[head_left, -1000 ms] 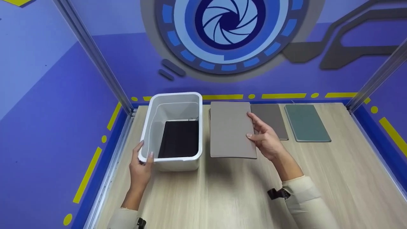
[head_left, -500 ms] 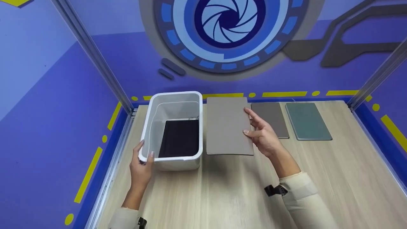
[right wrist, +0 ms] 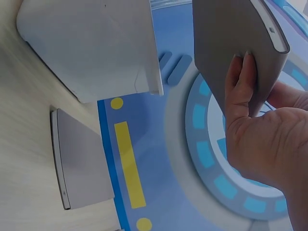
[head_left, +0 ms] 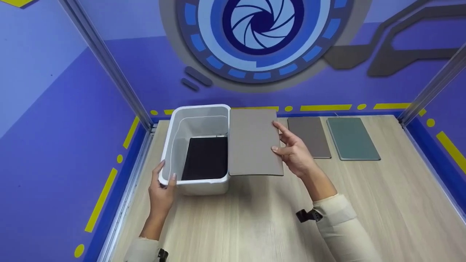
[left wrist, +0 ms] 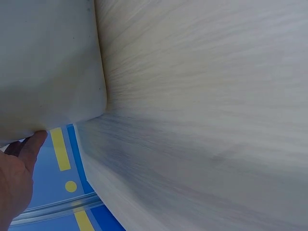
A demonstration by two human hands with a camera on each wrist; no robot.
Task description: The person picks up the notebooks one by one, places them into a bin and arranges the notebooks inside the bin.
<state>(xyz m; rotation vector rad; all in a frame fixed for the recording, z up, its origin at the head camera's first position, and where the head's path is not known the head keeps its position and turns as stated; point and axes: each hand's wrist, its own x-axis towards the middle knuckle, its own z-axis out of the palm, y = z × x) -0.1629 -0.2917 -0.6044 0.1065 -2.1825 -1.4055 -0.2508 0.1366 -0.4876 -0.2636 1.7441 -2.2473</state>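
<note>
My right hand (head_left: 296, 154) pinches a taupe notebook (head_left: 253, 142) by its right edge, thumb on the front cover and fingers behind. In the right wrist view the notebook (right wrist: 236, 48) is raised above the table, its pale page edges showing. Its left edge overlaps the right rim of a white plastic bin (head_left: 204, 187) in the head view. The near left corner of that bin is gripped by my left hand (head_left: 161, 194), thumb over the rim. A black notebook (head_left: 205, 158) lies at the bottom of the bin.
To the right on the wooden table (head_left: 255, 225) lie a dark taupe notebook (head_left: 309, 136) and a green notebook (head_left: 353, 138), side by side near the back wall. Blue printed panels (head_left: 120, 91) and metal posts border the table.
My right hand has carried the taupe notebook left and slightly up, from beside the bin to its right rim. The left hand keeps its grip on the bin's corner.
</note>
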